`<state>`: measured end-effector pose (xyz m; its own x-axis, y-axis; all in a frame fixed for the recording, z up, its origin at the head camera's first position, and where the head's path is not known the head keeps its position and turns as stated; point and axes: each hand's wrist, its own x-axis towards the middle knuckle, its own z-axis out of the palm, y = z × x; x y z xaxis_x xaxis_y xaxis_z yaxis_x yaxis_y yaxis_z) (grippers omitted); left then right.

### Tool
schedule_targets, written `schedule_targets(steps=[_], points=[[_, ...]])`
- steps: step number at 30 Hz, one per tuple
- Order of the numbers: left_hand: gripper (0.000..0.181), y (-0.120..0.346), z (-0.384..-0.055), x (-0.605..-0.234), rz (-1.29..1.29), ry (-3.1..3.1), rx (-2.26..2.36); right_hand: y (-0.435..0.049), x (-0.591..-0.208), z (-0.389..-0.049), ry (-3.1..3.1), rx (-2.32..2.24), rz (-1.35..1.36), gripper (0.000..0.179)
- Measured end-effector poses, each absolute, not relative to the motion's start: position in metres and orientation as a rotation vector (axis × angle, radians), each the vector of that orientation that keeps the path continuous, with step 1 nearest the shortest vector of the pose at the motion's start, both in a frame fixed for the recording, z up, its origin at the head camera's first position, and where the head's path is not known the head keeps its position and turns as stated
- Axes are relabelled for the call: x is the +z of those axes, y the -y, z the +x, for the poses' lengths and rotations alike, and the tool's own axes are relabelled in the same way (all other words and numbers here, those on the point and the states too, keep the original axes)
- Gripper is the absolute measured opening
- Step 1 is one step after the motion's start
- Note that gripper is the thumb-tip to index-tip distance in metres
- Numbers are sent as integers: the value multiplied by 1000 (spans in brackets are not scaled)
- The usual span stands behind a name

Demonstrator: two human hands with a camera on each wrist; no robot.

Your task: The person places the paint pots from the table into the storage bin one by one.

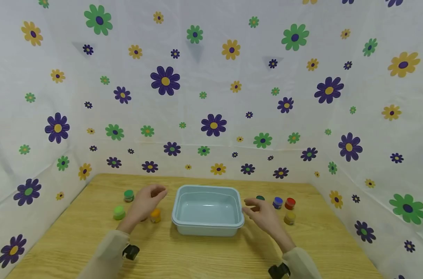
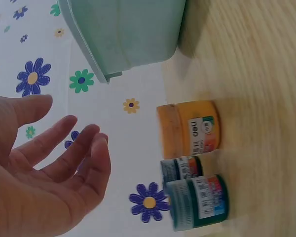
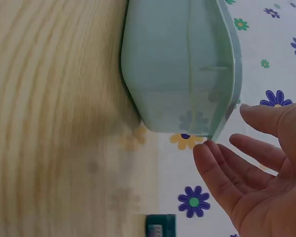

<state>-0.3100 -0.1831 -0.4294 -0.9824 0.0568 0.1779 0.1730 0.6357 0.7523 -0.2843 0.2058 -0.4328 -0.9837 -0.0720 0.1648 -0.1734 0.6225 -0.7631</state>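
Note:
A pale blue-green plastic tub [image 1: 207, 231] stands upright at mid-table, its inside bare. My right hand [image 1: 265, 217] is at the tub's right side; in the right wrist view its fingertips [image 3: 203, 150] are right at the rim corner, fingers loosely bent. To the left of the tub, my left hand [image 1: 147, 203] hovers apart from it with relaxed fingers and nothing in the palm. Beneath that hand sits an orange paint jar [image 1: 155, 215], also clear in the left wrist view beside two dark green jars, the nearer green jar [image 2: 200, 202] being larger.
Further left are a green jar [image 1: 129, 195] and a light green jar [image 1: 119, 212]. Beyond my right hand stand a blue jar [image 1: 277, 202], a red jar [image 1: 290, 203], a yellow jar [image 1: 289, 217] and a partly hidden dark teal jar [image 1: 260, 198]. Flowered cloth [image 1: 211, 97] encloses the wooden table.

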Motion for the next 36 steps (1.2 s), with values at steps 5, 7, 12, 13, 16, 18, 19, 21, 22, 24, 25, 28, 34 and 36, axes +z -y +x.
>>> schedule_targets(steps=[5,7,12,13,16,18,19,21,22,24,25,28,34,36], points=[[31,195,-316,-441,-181,2702,-1422,-207,-440,-282,2660,1742,213,43],[30,198,-318,-445,-181,2702,-1487,-209,-441,-281,2645,1858,248,51],[32,204,-319,-450,-212,2730,-1582,-214,-443,-278,2603,2024,259,61],[32,205,-319,-451,-224,2741,-1583,-214,-444,-278,2599,2046,244,62],[34,208,-318,-453,-294,2794,-1541,-214,-445,-277,2595,2090,201,66],[35,211,-316,-454,-325,2828,-1495,-212,-446,-277,2588,2119,178,68],[35,212,-316,-455,-342,2838,-1471,-211,-446,-277,2582,2131,168,68],[34,215,-315,-457,-354,2854,-1420,-208,-447,-276,2565,2155,151,69],[34,217,-314,-457,-352,2859,-1397,-207,-447,-277,2553,2168,140,69],[34,219,-312,-458,-349,2867,-1368,-204,-447,-277,2528,2196,117,68],[35,220,-311,-459,-354,2874,-1353,-203,-447,-276,2518,2210,105,69],[36,220,-308,-459,-352,2890,-1341,-202,-448,-276,2488,2251,66,68],[38,218,-308,-461,-368,2919,-1282,-202,-450,-277,2461,2269,32,68],[39,218,-310,-461,-386,2933,-1245,-202,-449,-277,2463,2268,33,68]])
